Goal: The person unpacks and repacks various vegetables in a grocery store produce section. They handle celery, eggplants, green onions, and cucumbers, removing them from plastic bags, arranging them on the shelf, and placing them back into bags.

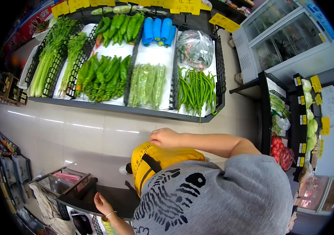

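My right hand [164, 138] rests with curled fingers in front of the yellow apron [146, 164] at my waist; its palm is hidden. My left hand [102, 204], with a bracelet at the wrist, hangs loosely bent over a dark counter edge [114, 195], and I see nothing in it. Ahead stands a vegetable display [120, 111]. It holds celery [45, 58], green peppers [103, 77], bagged pale green beans [147, 85] and thin green chili peppers [197, 88]. Blue-netted vegetables [161, 29] and a clear plastic bag of produce [196, 48] lie farther back.
A glass-doored refrigerator [287, 38] stands at upper right. Below it are shelves with tomatoes [276, 148] and cabbages [312, 127]. Behind my left hand are a rack with a pink basket [70, 177] and eggplants [81, 221]. Tiled floor [81, 132] runs between me and the display.
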A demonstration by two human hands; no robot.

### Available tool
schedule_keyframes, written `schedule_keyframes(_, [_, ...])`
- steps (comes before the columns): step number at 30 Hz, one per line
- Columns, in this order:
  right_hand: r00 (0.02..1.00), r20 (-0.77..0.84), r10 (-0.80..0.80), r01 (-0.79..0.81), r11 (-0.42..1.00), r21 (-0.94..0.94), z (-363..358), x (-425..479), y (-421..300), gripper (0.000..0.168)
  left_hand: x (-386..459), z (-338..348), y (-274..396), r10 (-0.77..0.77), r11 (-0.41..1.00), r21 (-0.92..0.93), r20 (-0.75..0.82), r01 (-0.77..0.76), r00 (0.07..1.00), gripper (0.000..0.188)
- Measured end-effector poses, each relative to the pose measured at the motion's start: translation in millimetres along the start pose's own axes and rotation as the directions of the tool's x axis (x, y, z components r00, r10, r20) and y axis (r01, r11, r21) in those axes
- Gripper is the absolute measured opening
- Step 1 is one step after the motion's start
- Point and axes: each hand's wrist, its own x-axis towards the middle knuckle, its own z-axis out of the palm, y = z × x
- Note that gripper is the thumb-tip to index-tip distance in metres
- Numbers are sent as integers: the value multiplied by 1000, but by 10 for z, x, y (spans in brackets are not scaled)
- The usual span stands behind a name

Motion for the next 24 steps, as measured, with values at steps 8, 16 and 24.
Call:
schedule_keyframes(8, [992, -8, 124, -124, 991, 53, -623, -1210, 1164, 16, -758, 924, 1087, 81, 994, 70, 106, -89, 991, 24])
schedule_keyframes(16, [920, -198, 337, -330, 941, 70, -521, -2780, 1875, 15, -1185, 2202, 2068, 368, 910, 95, 261, -403, 892, 20])
schedule_keyframes(24, [854, -268, 447, -478, 876, -63, -838, -4351, 2269, 13, -2627, 3687, 2123, 282, 945, -34, 587, -325, 759, 24])
